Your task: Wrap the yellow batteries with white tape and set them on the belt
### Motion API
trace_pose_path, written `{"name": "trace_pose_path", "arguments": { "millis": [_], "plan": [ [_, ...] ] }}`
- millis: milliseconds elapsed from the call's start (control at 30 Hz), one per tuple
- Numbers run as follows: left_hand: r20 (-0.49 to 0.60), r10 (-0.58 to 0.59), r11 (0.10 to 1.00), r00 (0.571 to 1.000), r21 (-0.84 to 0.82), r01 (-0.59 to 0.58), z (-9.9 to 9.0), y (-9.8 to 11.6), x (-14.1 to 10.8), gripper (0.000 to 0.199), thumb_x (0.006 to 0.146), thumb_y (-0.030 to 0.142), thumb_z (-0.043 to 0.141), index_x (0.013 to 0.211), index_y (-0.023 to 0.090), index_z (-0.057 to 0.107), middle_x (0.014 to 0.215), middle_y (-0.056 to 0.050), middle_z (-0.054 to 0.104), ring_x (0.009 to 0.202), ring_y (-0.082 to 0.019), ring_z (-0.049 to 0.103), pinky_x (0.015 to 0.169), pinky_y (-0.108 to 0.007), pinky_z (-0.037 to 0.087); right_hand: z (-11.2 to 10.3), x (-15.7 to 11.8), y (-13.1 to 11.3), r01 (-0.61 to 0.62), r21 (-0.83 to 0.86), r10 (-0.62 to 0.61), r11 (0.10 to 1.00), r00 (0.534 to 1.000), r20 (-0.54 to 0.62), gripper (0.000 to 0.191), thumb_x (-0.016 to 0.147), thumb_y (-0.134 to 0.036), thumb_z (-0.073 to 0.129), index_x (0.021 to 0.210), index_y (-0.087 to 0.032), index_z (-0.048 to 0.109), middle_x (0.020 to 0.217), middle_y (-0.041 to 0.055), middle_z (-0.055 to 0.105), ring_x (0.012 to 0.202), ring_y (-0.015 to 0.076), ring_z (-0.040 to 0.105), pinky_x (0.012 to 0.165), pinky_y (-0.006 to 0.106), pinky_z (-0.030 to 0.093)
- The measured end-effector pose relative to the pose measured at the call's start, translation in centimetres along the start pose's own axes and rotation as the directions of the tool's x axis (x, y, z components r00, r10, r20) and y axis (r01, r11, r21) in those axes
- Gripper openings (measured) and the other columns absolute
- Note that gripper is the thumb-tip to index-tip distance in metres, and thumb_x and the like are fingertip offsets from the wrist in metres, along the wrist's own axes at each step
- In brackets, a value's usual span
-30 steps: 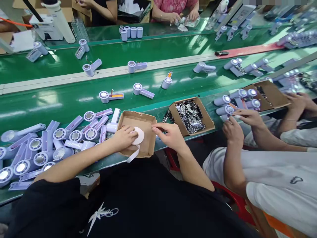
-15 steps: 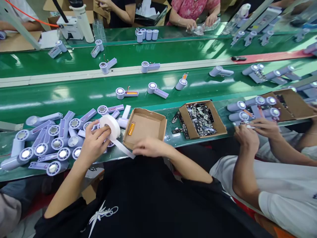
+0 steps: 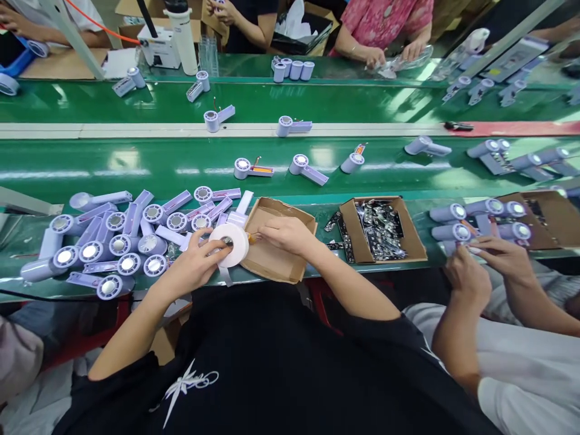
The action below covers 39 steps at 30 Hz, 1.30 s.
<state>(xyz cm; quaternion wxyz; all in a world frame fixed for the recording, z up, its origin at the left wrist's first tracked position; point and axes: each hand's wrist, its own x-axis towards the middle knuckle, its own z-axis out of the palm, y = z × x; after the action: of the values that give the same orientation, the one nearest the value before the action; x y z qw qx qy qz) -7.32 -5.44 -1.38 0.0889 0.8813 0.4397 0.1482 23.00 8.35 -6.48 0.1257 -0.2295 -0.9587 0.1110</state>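
My left hand (image 3: 197, 266) is closed around a roll of white tape (image 3: 237, 244), with its fingers at the roll's core. A short loose end of tape (image 3: 225, 277) hangs below the roll. Over a shallow cardboard tray (image 3: 287, 272), my right hand (image 3: 285, 234) is pinched at one end of a small orange battery (image 3: 251, 238). The battery is partly hidden next to the roll's right side. Left of my hands lies a heap of lilac handheld fan bodies (image 3: 122, 244), several with open handles.
A cardboard box of black circuit boards (image 3: 378, 232) stands right of the tray. More fan bodies (image 3: 299, 163) lie along the green conveyor (image 3: 181, 157). At the right, a co-worker's hands (image 3: 471, 272) work beside grouped fans (image 3: 484, 220). Other people sit across the line.
My right hand has moved from the tape's loose end up to the battery, which has left the tray floor. The tape roll has shifted right and the tray is turned. The view has shifted left.
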Motion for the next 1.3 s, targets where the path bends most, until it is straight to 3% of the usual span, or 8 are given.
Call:
{"name": "trace_pose_path", "arguments": {
  "millis": [133,267,400,567,900,1033,1133,1300],
  "plan": [
    [0.050,0.045,0.996,0.998,-0.079,-0.041,-0.9,0.5,0.1,0.048,0.097,0.000,0.055,0.139,0.021,0.066,0.130,-0.012,0.072,0.145,-0.039,0.044,0.121,-0.067,0.051,-1.4,-2.5,0.0,-0.065,0.279,0.161,0.958,0.928,-0.335,0.022,0.111,-0.031,0.060,0.108,-0.024,0.081,0.093,0.0034,0.085,0.085,0.0175,0.079,0.076,0.027,0.058],
    [0.090,0.099,0.986,0.991,-0.145,-0.085,-1.1,1.5,0.8,0.049,0.096,-0.001,0.054,0.139,0.021,0.065,0.132,-0.011,0.071,0.146,-0.037,0.045,0.123,-0.064,0.051,-2.3,-3.3,-1.6,0.059,0.456,0.269,0.888,0.738,-0.619,0.014,0.109,-0.026,0.062,0.108,-0.029,0.076,0.119,0.0046,0.085,0.096,0.0185,0.082,0.084,0.032,0.066],
    [0.105,0.127,0.977,0.986,-0.185,-0.106,-1.1,2.5,1.7,0.053,0.095,-0.003,0.053,0.139,0.023,0.066,0.135,-0.010,0.070,0.147,-0.036,0.045,0.124,-0.063,0.050,-2.2,-3.2,-3.9,0.157,0.698,0.476,0.699,0.626,-0.618,0.011,0.114,-0.026,0.055,0.113,-0.029,0.066,0.120,0.0029,0.086,0.058,0.0080,0.071,0.059,0.023,0.061],
    [0.133,0.159,0.965,0.978,-0.232,-0.125,-1.7,3.5,2.3,0.055,0.096,-0.002,0.055,0.142,0.026,0.065,0.136,-0.009,0.072,0.148,-0.037,0.043,0.120,-0.057,0.053,-2.4,-3.0,-5.9,0.298,0.724,0.518,0.623,0.535,-0.667,0.012,0.114,-0.041,0.059,0.109,-0.031,0.055,0.090,-0.0019,0.087,0.071,0.0160,0.081,0.068,0.032,0.068],
    [0.114,0.229,0.964,0.967,-0.165,-0.209,-2.6,4.2,2.9,0.052,0.094,-0.005,0.058,0.135,0.024,0.069,0.132,-0.006,0.075,0.146,-0.034,0.049,0.122,-0.053,0.053,0.2,-3.5,-7.8,0.290,0.824,0.556,0.487,0.625,-0.548,0.033,0.107,-0.060,0.063,0.090,-0.032,0.056,0.068,-0.0012,0.077,0.057,0.0191,0.067,0.058,0.035,0.058],
    [0.089,0.234,0.969,0.968,0.055,-0.239,-3.5,3.7,2.9,0.059,0.092,-0.007,0.060,0.143,0.022,0.066,0.134,-0.005,0.076,0.143,-0.032,0.054,0.120,-0.048,0.056,0.0,-4.2,-7.6,0.241,0.945,0.706,0.222,0.629,-0.326,0.034,0.097,-0.064,0.074,0.105,-0.032,0.065,0.102,0.0053,0.084,0.080,0.0211,0.073,0.068,0.036,0.063],
    [0.097,0.309,0.915,0.946,0.240,-0.324,-4.6,3.3,3.4,0.056,0.096,-0.003,0.062,0.148,0.018,0.064,0.134,-0.006,0.075,0.142,-0.029,0.059,0.125,-0.044,0.054,-2.4,-4.4,-6.5,0.007,0.994,0.656,0.105,0.751,-0.074,0.065,0.081,-0.065,0.090,0.130,-0.027,0.070,0.135,0.0116,0.078,0.103,0.0235,0.078,0.090,0.040,0.067],
    [0.175,0.442,0.812,0.880,0.338,-0.476,-6.6,2.6,6.2,0.045,0.098,-0.004,0.054,0.133,0.018,0.072,0.128,-0.006,0.074,0.140,-0.024,0.063,0.132,-0.043,0.048,-8.2,-3.7,-3.9,-0.272,0.888,0.404,0.372,0.908,0.109,0.036,0.091,-0.044,0.085,0.119,-0.020,0.082,0.110,0.0039,0.084,0.102,0.0233,0.079,0.097,0.038,0.064]
  ]
}}
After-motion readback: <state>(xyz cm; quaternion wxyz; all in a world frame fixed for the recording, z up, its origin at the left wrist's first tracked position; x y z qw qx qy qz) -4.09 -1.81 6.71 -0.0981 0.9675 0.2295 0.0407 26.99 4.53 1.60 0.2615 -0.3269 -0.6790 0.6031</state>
